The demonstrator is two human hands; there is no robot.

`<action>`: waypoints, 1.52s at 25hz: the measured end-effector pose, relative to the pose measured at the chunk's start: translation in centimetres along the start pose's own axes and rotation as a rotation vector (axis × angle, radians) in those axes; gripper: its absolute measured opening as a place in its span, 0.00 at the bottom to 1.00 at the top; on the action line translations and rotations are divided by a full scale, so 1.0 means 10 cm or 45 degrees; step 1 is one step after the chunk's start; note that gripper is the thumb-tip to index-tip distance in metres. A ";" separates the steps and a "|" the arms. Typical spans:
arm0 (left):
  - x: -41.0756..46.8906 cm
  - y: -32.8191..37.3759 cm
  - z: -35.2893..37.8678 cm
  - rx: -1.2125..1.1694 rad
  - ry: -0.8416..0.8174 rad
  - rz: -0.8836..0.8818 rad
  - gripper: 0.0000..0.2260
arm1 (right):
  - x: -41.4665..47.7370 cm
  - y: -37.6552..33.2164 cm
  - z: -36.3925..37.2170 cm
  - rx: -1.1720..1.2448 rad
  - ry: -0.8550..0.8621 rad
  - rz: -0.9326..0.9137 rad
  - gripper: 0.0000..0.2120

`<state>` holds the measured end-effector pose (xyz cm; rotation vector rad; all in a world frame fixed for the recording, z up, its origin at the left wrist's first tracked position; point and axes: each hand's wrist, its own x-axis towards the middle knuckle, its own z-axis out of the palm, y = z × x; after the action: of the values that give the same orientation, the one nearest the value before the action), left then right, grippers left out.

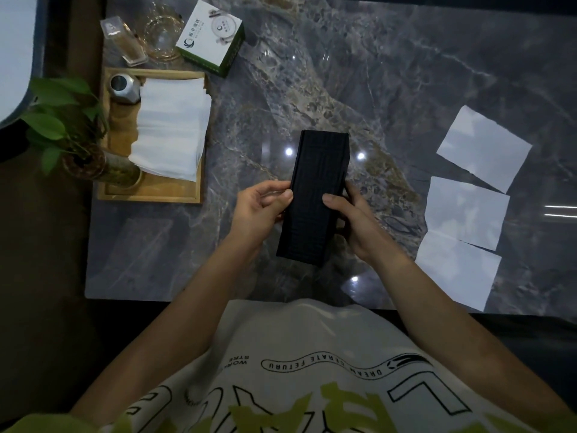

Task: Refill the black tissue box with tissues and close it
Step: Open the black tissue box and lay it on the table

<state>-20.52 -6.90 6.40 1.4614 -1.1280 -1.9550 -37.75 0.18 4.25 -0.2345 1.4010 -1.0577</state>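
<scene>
Both hands clamp the black box (315, 198) between them: the left hand (256, 210) pinches its left edge with curled fingers, the right hand (356, 220) wraps the right side, thumb lying across the top face. The box stands up off the marble table (390, 89), its long axis running away from the grip. Left of the grip, a tissue stack (171, 126) lies in a wooden tray (150, 192). Right of it, three loose tissues (468, 210) lie flat.

Black tissue box (315, 198) held over table (390, 89) centre, left hand (259, 210) and right hand (352, 220) gripping its sides. Tissue stack (171, 132) on wooden tray (150, 192), left edge; three tissues (468, 207) near right edge.
</scene>
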 end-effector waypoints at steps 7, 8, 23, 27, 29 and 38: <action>-0.03 -0.02 0.02 0.025 0.015 0.013 0.07 | -0.03 0.01 -0.03 -0.010 -0.030 -0.023 0.34; -0.03 -0.02 0.02 0.030 0.022 0.014 0.07 | -0.03 0.01 -0.03 -0.018 -0.034 -0.029 0.34; -0.01 0.06 -0.23 -0.087 0.282 0.003 0.08 | -0.15 -0.18 -0.24 0.372 -0.055 0.135 0.23; -0.05 -0.01 -0.37 -0.127 0.360 -0.076 0.12 | -0.10 -0.17 -0.37 0.461 0.019 0.192 0.21; -0.03 -0.04 -0.46 -0.099 0.375 -0.090 0.13 | -0.08 -0.12 -0.36 0.400 -0.013 0.279 0.24; -0.01 -0.09 -0.49 -0.083 0.427 -0.086 0.12 | 0.09 0.06 -0.36 -0.169 0.419 0.039 0.18</action>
<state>-15.77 -8.00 5.16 1.7307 -0.8688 -1.6876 -40.75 1.47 2.41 -0.1387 1.7682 -1.0100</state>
